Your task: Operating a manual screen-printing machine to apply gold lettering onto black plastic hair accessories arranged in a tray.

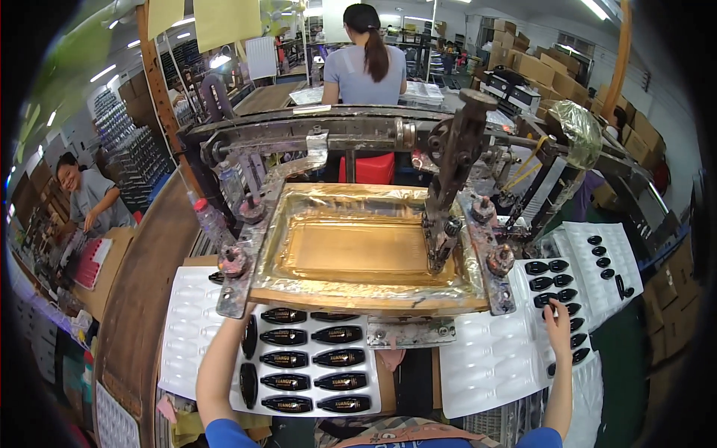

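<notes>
Hands: well apart. Right hand (556, 322), right of frame: fingers bent at a black part (544, 299) in a white tray (485, 358); grip cannot be told. Left hand: hidden under the gold screen (351, 246), centre; state cannot be told

The right hand (556, 322) is at the black pieces (563, 281) in a white tray (532, 328) on the right; whether it grips one is unclear. The left hand is hidden beneath the golden frame (366, 296), and another tray (375, 388) holds gold-printed pieces (337, 334).
</notes>
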